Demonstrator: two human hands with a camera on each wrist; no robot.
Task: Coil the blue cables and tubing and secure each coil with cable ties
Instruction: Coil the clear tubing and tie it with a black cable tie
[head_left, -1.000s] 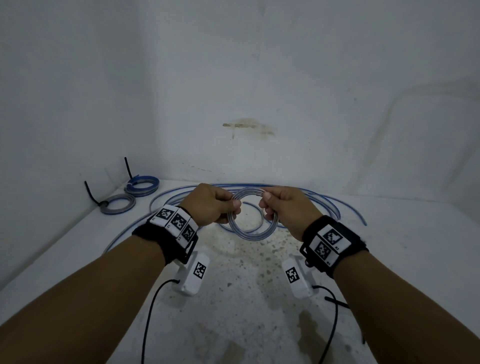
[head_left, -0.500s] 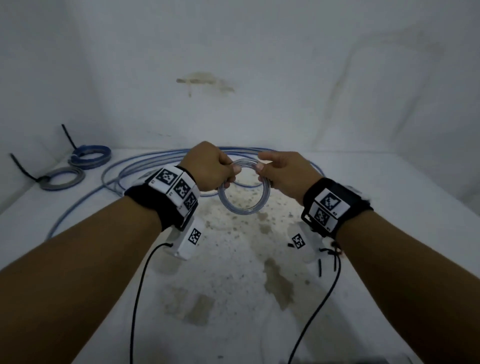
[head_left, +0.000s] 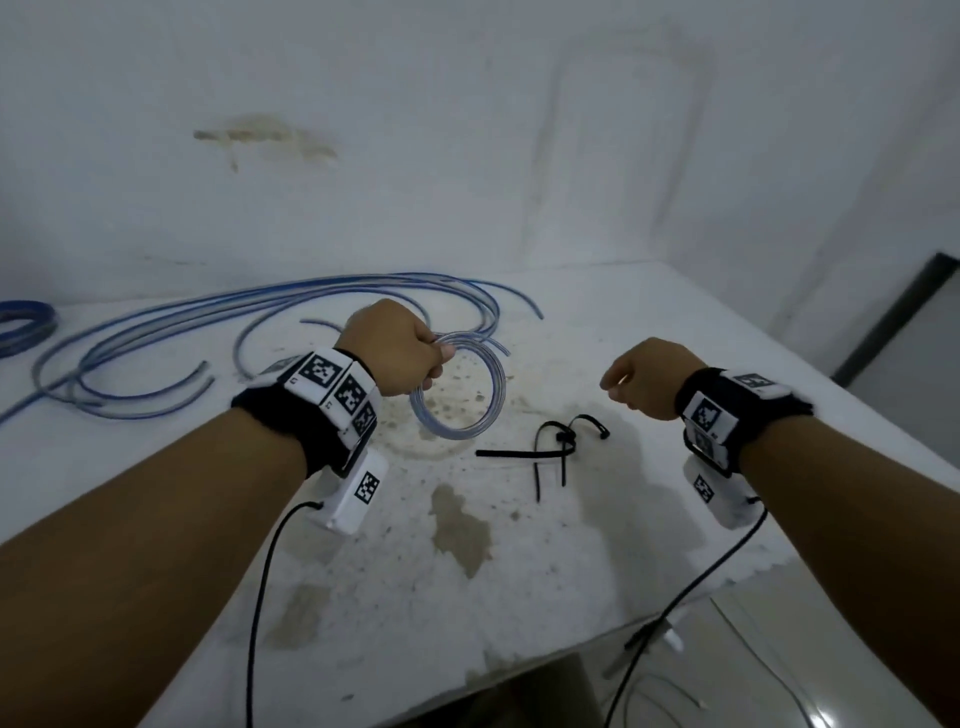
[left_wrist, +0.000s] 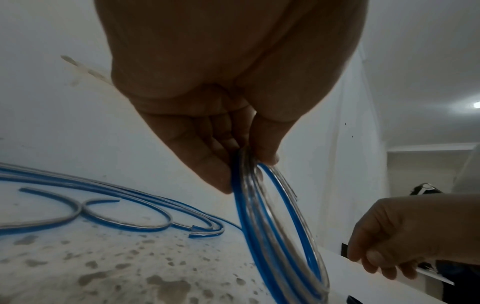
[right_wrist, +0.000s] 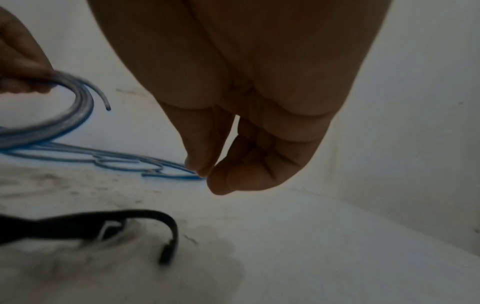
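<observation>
Left hand (head_left: 397, 348) pinches the top of a small coil of clear, blue-striped tubing (head_left: 460, 387); right hand (head_left: 647, 376) holds nothing.

Item 1, coil: several loops, held above the stained white tabletop (head_left: 519, 571), thumb and curled fingers (left_wrist: 205, 162) closed on the bundle, one cut end standing free of the loops. Item 2, right hand: raised well apart from the coil, fingers loosely curled, thumb and forefinger tips close together, nothing between them. Item 3, black cable ties (head_left: 558, 447): a small tangle lying on the tabletop between the two hands, below the right hand. Item 4, loose blue tubing (head_left: 260, 312): long uncoiled lengths lying along the back of the tabletop by the wall. Item 5, blue coil (head_left: 23, 322): at the far left edge, partly cut off.
</observation>
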